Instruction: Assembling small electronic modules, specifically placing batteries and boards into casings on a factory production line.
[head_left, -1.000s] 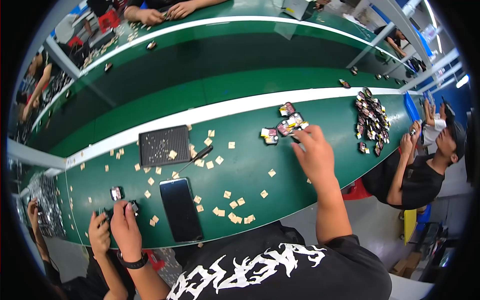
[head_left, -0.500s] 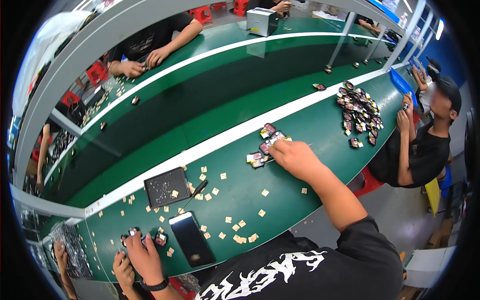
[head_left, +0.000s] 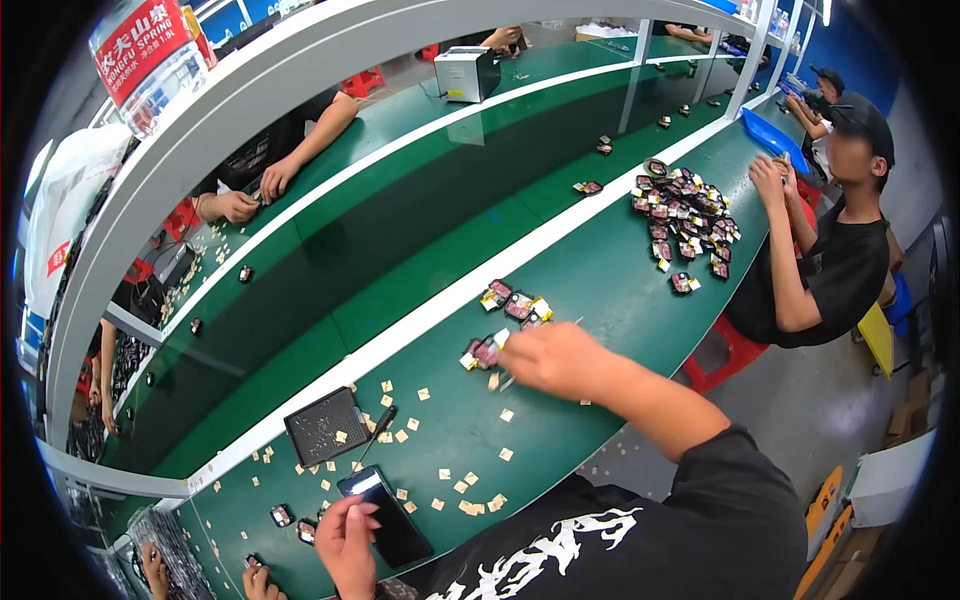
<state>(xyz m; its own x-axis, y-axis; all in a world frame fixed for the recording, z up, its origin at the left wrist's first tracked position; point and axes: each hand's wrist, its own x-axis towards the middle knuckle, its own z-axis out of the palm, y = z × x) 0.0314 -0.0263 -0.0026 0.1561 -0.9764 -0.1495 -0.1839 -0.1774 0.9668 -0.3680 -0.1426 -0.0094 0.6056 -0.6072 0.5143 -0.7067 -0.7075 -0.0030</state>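
Head view shows the right hand closed over a thin tool among small dark-and-pink parts on the green bench. Left hand rests loosely curled on a black phone. Tan squares lie scattered between; a black tray sits nearby.

On the green worktop I note a black square tray with small tan squares scattered around it. A black pen-like tool lies just beside the tray. Farther along the worktop sits a heap of small dark parts. A person in a black shirt and cap is seated by that heap. A grey metal box stands on the far bench.
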